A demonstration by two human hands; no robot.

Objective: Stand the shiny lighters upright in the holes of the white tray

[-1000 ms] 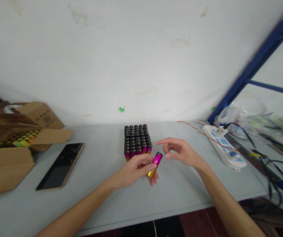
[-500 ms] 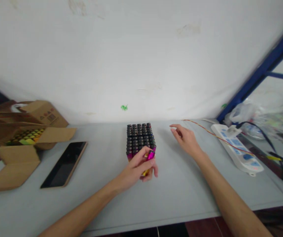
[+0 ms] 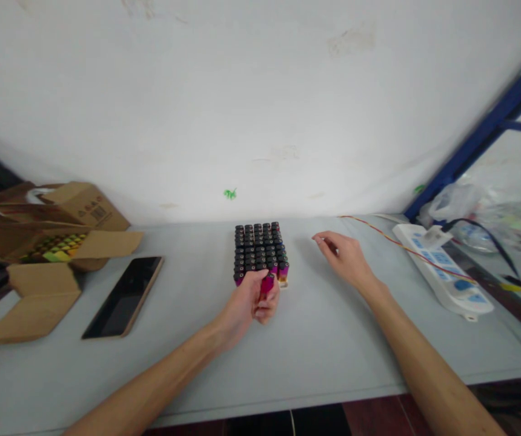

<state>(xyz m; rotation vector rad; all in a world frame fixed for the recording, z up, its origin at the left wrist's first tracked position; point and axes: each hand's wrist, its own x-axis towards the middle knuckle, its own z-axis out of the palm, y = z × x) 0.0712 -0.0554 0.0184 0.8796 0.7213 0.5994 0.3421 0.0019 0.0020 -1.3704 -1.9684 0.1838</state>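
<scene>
A block of upright lighters (image 3: 258, 245) with black tops and purple bodies stands on the table in tight rows. My left hand (image 3: 254, 300) is closed around one purple lighter (image 3: 267, 283) at the block's near edge, its black top pointing up. The fingers cover the lower part of that lighter and some of the front row. At the front right corner, a pale tray edge (image 3: 284, 285) shows under the lighters. Off to the right, my right hand (image 3: 345, 257) rests at the table, loosely curled, with nothing visible in it.
On the left lie a phone (image 3: 124, 297) and an open cardboard box (image 3: 45, 303) with yellow and black pieces (image 3: 58, 247) inside. A white power strip (image 3: 442, 269) with a plug and cables is at the right, a thin red-yellow wire (image 3: 378, 238) crossing it. Behind rises a white wall (image 3: 260, 109).
My left hand has turned the lighter from tilted to more upright and moved it slightly left against the block's front. The right hand stays almost where it was. The view has shifted a little.
</scene>
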